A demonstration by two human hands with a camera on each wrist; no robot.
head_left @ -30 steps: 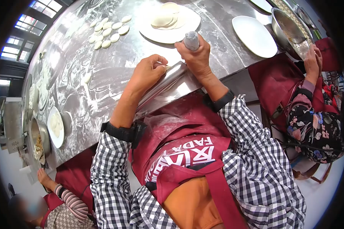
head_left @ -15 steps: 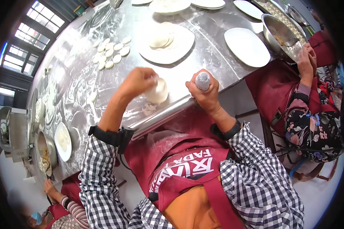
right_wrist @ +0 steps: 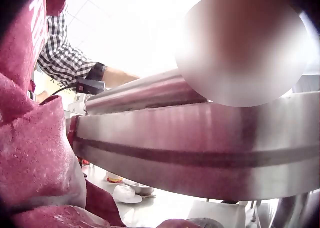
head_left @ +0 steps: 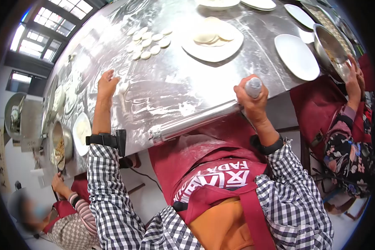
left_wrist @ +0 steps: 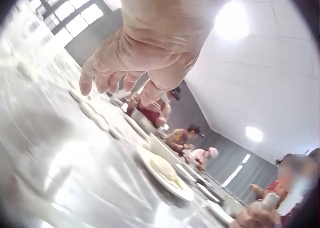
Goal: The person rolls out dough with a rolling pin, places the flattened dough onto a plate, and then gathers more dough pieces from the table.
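My left hand (head_left: 107, 85) reaches out over the floured table at the left, holding nothing. Beside it lies a small dough piece (head_left: 123, 88). In the left wrist view, the fingers of my left hand (left_wrist: 145, 55) hang slightly bent above the tabletop. My right hand (head_left: 254, 99) grips a grey, floury rod (head_left: 253, 86) whose end points up. A shiny metal cylinder (head_left: 196, 120) lies along the table's front edge, its right end near that hand; whether it joins the rod I cannot tell. Round wrappers (head_left: 210, 36) are piled on a white plate (head_left: 212, 55) beyond.
Several small dough discs (head_left: 146, 43) lie at the back left. A white plate (head_left: 297, 56) and a metal bowl (head_left: 331, 46) stand at the right, near another person's hands (head_left: 354, 83). At the left are a plate of dough (head_left: 83, 129) and a bowl of filling (head_left: 59, 143).
My left hand has left the cylinder and moved left, empty. The wrapper seen beside it half a second ago is off that spot. My right hand still grips the rod.
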